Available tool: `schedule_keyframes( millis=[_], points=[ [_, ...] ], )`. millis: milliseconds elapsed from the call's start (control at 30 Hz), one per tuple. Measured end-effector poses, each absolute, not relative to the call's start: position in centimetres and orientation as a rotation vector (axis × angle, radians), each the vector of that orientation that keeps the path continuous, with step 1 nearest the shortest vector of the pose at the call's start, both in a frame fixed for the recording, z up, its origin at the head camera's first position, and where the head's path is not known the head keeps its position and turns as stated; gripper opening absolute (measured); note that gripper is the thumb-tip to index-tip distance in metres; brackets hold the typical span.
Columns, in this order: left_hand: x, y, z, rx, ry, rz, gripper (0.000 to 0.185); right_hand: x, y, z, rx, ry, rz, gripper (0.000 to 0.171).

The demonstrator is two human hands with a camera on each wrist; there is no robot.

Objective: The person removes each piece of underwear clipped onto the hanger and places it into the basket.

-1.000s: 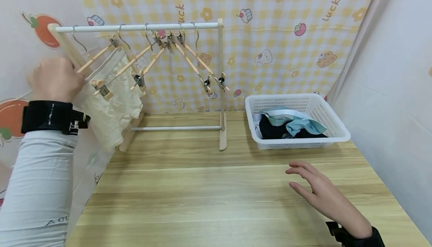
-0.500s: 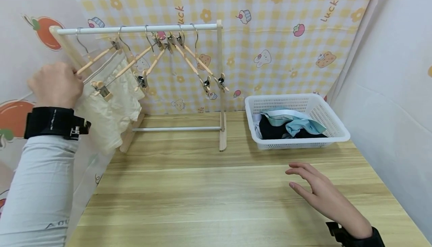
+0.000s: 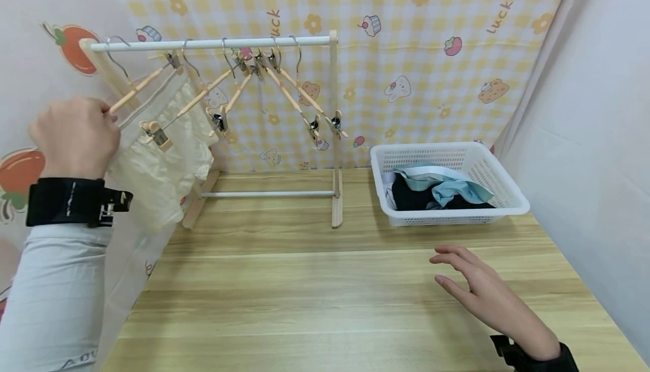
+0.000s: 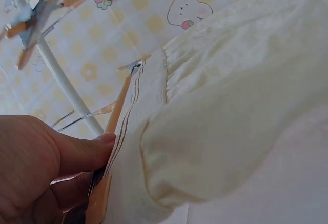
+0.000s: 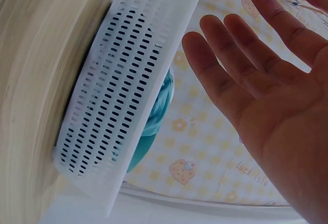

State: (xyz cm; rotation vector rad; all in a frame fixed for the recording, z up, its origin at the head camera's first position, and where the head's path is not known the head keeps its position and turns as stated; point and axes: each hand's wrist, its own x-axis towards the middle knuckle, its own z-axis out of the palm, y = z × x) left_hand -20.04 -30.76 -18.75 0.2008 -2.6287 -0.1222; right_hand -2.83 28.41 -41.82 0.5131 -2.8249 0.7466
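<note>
At the left end of the rack, my left hand (image 3: 78,135) grips the near end of a wooden clip hanger (image 3: 139,91). The hanger's hook is at the white rod (image 3: 203,43). A cream garment (image 3: 157,180) with a gathered waistband hangs from this hanger. In the left wrist view, the thumb presses along the hanger's wooden bar (image 4: 119,106), right by the waistband (image 4: 138,116); the other fingers are partly hidden. My right hand (image 3: 482,290) hovers over the table's right side with fingers spread and holds nothing. Its palm (image 5: 287,111) shows in the right wrist view.
Several bare clip hangers (image 3: 291,95) hang along the rod on the wooden rack (image 3: 335,135). A white perforated basket (image 3: 452,217) stands at the back right with teal (image 3: 457,187) and black clothes (image 3: 411,197). A checked curtain (image 3: 431,112) backs the wooden table (image 3: 304,293).
My left hand has moved down and slightly left, still on the hanger, and the hanger's near end has come with it. The right hand stays in place.
</note>
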Motion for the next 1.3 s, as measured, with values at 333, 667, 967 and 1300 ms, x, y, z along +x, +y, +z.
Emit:
schedule_keyframes(
  millis=[333, 667, 967, 1300],
  points=[
    [-18.5, -30.7, -22.0, 0.085, -2.571, -0.115, 0.023, -2.9, 28.4, -42.0, 0.523, -2.825, 0.740, 0.027],
    [-16.8, -29.8, -26.6, -0.070, -2.547, -0.198, 0.019, -3.1, 28.3, -42.0, 0.526, -2.827, 0.748, 0.027],
    [-15.6, -26.9, -30.2, -0.174, -2.616, -0.313, 0.017, -3.1, 28.1, -42.1, 0.539, -2.808, 0.726, 0.027],
    [-13.8, -22.4, -33.1, -0.344, -2.622, -0.400, 0.015, -3.1, 28.1, -42.1, 0.528, -2.819, 0.733, 0.027]
  ],
)
